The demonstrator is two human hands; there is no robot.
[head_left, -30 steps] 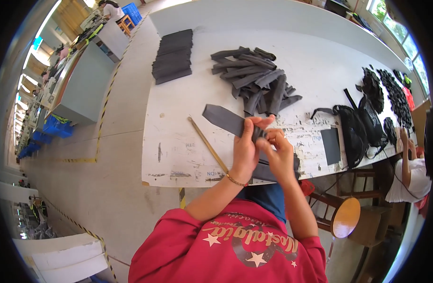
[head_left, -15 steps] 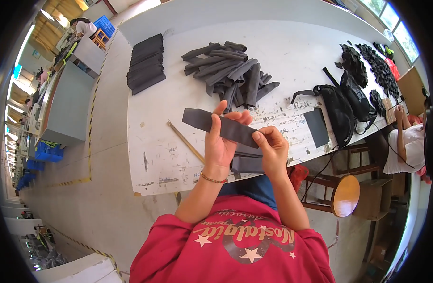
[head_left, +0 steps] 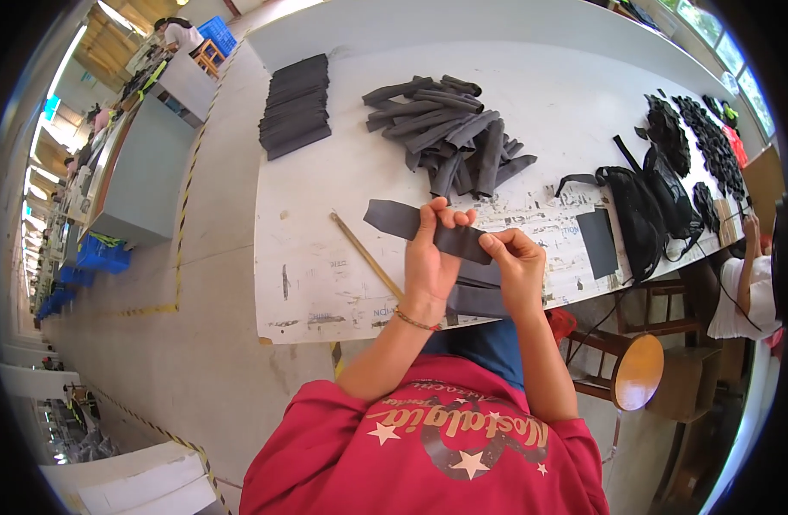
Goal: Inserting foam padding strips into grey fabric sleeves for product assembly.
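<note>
A dark grey fabric strip (head_left: pixel 391 220) is held above the near part of the white table (head_left: pixel 325 296). My left hand (head_left: pixel 432 257) grips its middle, thumb on the near side and fingers curling over from behind. At its right end, my right hand (head_left: pixel 521 268) pinches it between thumb and fingertips. Beneath my hands, several similar strips (head_left: pixel 481 300) lie flat at the table's front edge, partly hidden. A thin wooden stick (head_left: pixel 365 253) rests on the table left of my left wrist. Farther back lies a loose pile of folded dark strips (head_left: pixel 445 124).
A neat stack of dark strips (head_left: pixel 294 107) is at the back left. On the right are a flat dark sheet (head_left: pixel 597 244), a black bag (head_left: pixel 627 219) and heaps of black pieces (head_left: pixel 701 137). A round stool (head_left: pixel 638 372) stands at right, near a seated person (head_left: pixel 742 292).
The whole view has shifted, so the table sits farther right in the picture. My left fingers have curled more closely over the strip; both hands still hold it.
</note>
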